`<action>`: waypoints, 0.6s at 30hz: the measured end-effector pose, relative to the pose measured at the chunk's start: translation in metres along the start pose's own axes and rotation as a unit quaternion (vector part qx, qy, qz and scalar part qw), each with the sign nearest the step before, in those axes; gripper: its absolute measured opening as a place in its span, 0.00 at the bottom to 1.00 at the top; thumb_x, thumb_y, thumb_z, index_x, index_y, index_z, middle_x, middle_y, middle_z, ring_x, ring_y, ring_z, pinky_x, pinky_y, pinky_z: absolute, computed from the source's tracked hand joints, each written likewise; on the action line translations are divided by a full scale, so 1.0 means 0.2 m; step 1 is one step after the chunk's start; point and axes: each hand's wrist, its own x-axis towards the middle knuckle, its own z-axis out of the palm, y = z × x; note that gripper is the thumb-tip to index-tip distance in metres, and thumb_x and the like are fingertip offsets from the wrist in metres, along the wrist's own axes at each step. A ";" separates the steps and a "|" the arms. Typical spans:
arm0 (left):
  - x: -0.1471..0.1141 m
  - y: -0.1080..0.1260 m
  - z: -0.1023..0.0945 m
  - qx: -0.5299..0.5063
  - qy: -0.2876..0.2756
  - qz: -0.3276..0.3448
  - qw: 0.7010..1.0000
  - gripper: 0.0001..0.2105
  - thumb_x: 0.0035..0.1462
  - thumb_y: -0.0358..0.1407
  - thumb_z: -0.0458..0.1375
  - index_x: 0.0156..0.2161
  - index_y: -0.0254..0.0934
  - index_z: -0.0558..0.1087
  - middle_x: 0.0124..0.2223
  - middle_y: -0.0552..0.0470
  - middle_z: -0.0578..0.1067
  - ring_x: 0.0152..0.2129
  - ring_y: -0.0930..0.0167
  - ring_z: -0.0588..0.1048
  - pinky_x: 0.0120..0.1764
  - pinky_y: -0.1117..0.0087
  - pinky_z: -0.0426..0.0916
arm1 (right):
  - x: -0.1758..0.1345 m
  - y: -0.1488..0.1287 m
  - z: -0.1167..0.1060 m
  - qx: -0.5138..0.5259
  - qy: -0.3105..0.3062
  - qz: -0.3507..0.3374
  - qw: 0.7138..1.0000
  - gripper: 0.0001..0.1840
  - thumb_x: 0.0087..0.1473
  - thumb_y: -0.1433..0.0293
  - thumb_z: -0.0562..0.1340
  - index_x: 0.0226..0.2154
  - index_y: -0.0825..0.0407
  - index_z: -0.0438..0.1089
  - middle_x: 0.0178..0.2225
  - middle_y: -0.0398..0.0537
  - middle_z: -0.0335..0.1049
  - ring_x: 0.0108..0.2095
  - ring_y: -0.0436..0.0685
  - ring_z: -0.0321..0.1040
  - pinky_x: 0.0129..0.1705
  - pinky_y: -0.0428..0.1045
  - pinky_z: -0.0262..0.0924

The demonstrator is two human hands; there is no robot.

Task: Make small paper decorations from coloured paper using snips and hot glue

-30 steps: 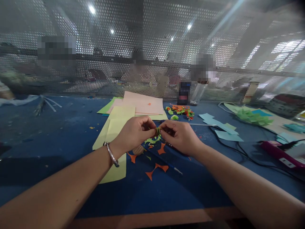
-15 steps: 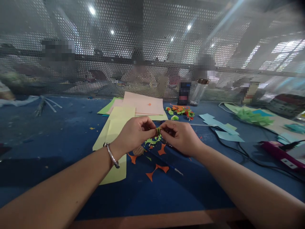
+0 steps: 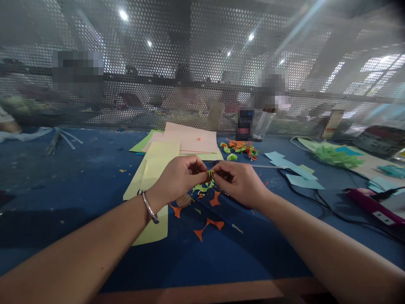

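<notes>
Both hands meet over the middle of the blue table. My left hand (image 3: 186,173), with a silver bangle at the wrist, pinches one side of a small yellow-green piece of paper (image 3: 210,173). From the other side my right hand (image 3: 238,179) pinches the same piece between thumb and fingers. The piece is folded or curled, and the fingertips partly cover it. Just beneath lie green paper scraps (image 3: 204,187), and nearer to me are several orange paper offcuts (image 3: 215,198). A thin blue stick-like tool (image 3: 221,217) with a pale tip lies under the hands.
Yellow paper strips (image 3: 152,230) and pink sheets (image 3: 193,135) lie left of and behind my hands. Small orange and green paper pieces (image 3: 242,147) are heaped behind. Light blue paper (image 3: 300,179), a black cable (image 3: 329,207) and a magenta power strip (image 3: 373,207) lie right. A perforated screen (image 3: 205,63) stands behind.
Hardly anything differs. Both hands keep their pinch on the small paper piece, in nearly the same spot.
</notes>
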 end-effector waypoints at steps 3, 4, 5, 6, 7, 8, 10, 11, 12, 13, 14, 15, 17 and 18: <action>0.00 0.00 0.00 -0.002 -0.001 -0.002 1.000 0.07 0.53 0.37 0.64 0.35 0.36 0.75 0.31 0.50 0.79 0.28 0.71 0.78 0.31 0.72 0.71 | 0.00 0.00 0.00 0.003 -0.001 0.000 1.000 0.07 0.56 0.74 0.59 0.33 0.53 0.73 0.26 0.42 0.69 0.25 0.48 0.63 0.28 0.46 0.55; 0.00 0.00 0.00 -0.003 -0.002 -0.001 1.000 0.07 0.53 0.37 0.64 0.35 0.36 0.75 0.31 0.50 0.79 0.29 0.70 0.78 0.32 0.71 0.72 | 0.00 0.00 0.00 0.004 -0.003 -0.002 1.000 0.07 0.56 0.74 0.59 0.32 0.53 0.73 0.26 0.42 0.69 0.25 0.48 0.63 0.28 0.46 0.55; 0.00 0.00 0.00 -0.003 -0.003 0.000 1.000 0.06 0.53 0.36 0.64 0.35 0.36 0.75 0.31 0.49 0.80 0.29 0.70 0.78 0.32 0.71 0.72 | 0.00 0.00 0.00 0.004 -0.003 -0.004 1.000 0.07 0.56 0.74 0.59 0.32 0.53 0.73 0.26 0.42 0.69 0.25 0.48 0.62 0.28 0.46 0.55; 0.00 0.00 0.00 0.000 -0.004 0.002 1.000 0.06 0.53 0.36 0.63 0.35 0.36 0.75 0.32 0.49 0.80 0.29 0.70 0.79 0.33 0.71 0.72 | 0.00 0.00 0.00 0.004 -0.004 -0.006 1.000 0.07 0.56 0.74 0.59 0.32 0.53 0.73 0.26 0.42 0.69 0.25 0.48 0.62 0.28 0.45 0.55; 0.00 0.00 -0.01 0.004 -0.003 0.005 1.000 0.05 0.53 0.35 0.63 0.35 0.36 0.75 0.32 0.49 0.80 0.29 0.70 0.79 0.32 0.71 0.72 | 0.00 0.01 0.00 0.003 -0.003 -0.008 1.000 0.07 0.56 0.74 0.59 0.32 0.54 0.73 0.26 0.42 0.69 0.25 0.48 0.62 0.28 0.45 0.55; 0.00 0.00 -0.01 0.009 -0.003 0.007 1.000 0.04 0.53 0.34 0.62 0.34 0.36 0.75 0.32 0.49 0.80 0.29 0.70 0.79 0.32 0.71 0.72 | 0.00 0.01 0.01 0.001 -0.002 -0.010 1.000 0.07 0.56 0.74 0.59 0.32 0.54 0.74 0.26 0.42 0.69 0.25 0.48 0.62 0.27 0.45 0.55; 0.00 0.00 -0.01 0.012 -0.005 0.009 1.000 0.04 0.53 0.34 0.61 0.34 0.36 0.74 0.31 0.50 0.80 0.29 0.71 0.78 0.31 0.72 0.72 | 0.00 0.01 0.01 -0.003 0.001 -0.013 1.000 0.07 0.56 0.74 0.59 0.32 0.54 0.74 0.26 0.41 0.69 0.25 0.48 0.62 0.27 0.45 0.54; 0.00 0.00 -0.01 0.010 -0.008 0.009 1.000 0.04 0.54 0.34 0.61 0.35 0.36 0.74 0.31 0.50 0.79 0.28 0.71 0.78 0.31 0.72 0.71 | 0.00 0.01 0.01 -0.003 0.001 -0.015 1.000 0.06 0.56 0.74 0.59 0.32 0.54 0.74 0.26 0.41 0.69 0.25 0.48 0.62 0.27 0.45 0.54; 0.00 0.00 -0.01 0.007 -0.011 0.009 1.000 0.04 0.54 0.34 0.61 0.35 0.36 0.74 0.30 0.50 0.79 0.28 0.71 0.78 0.31 0.72 0.71 | 0.00 0.01 0.01 -0.003 0.000 -0.017 1.000 0.06 0.56 0.74 0.60 0.32 0.54 0.73 0.26 0.41 0.69 0.25 0.48 0.62 0.27 0.45 0.55; 0.00 0.00 -0.01 0.005 -0.013 0.010 1.000 0.04 0.54 0.34 0.61 0.35 0.36 0.74 0.30 0.51 0.79 0.28 0.71 0.78 0.31 0.72 0.71 | 0.00 0.01 0.01 -0.001 -0.002 -0.018 1.000 0.06 0.56 0.75 0.60 0.32 0.54 0.73 0.26 0.42 0.69 0.25 0.48 0.63 0.28 0.45 0.55; 0.00 0.00 -0.01 0.004 -0.016 0.010 1.000 0.04 0.54 0.34 0.61 0.35 0.36 0.74 0.31 0.50 0.79 0.28 0.70 0.78 0.31 0.72 0.71 | 0.00 0.01 0.00 0.000 -0.003 -0.019 1.000 0.06 0.55 0.75 0.60 0.32 0.54 0.73 0.26 0.42 0.69 0.25 0.48 0.63 0.28 0.45 0.55; 0.00 0.00 -0.01 0.004 -0.018 0.011 1.000 0.04 0.54 0.33 0.61 0.35 0.36 0.73 0.30 0.50 0.79 0.28 0.71 0.78 0.31 0.71 0.71 | 0.00 0.01 0.00 0.001 -0.005 -0.020 1.000 0.06 0.55 0.75 0.59 0.32 0.54 0.73 0.26 0.42 0.70 0.25 0.48 0.63 0.28 0.45 0.55; 0.00 0.01 -0.01 0.003 -0.022 0.010 1.000 0.03 0.54 0.33 0.61 0.35 0.36 0.73 0.30 0.50 0.79 0.28 0.71 0.78 0.32 0.71 0.71 | 0.00 0.01 0.00 0.003 -0.004 -0.020 1.000 0.06 0.55 0.75 0.59 0.32 0.54 0.73 0.26 0.42 0.70 0.25 0.48 0.63 0.28 0.45 0.55; 0.00 0.01 -0.01 0.002 -0.024 0.009 1.000 0.03 0.54 0.33 0.61 0.35 0.36 0.73 0.30 0.50 0.79 0.28 0.71 0.78 0.32 0.71 0.71 | 0.00 0.01 0.00 0.004 -0.003 -0.019 1.000 0.06 0.55 0.75 0.59 0.32 0.54 0.73 0.26 0.42 0.70 0.25 0.48 0.63 0.28 0.45 0.55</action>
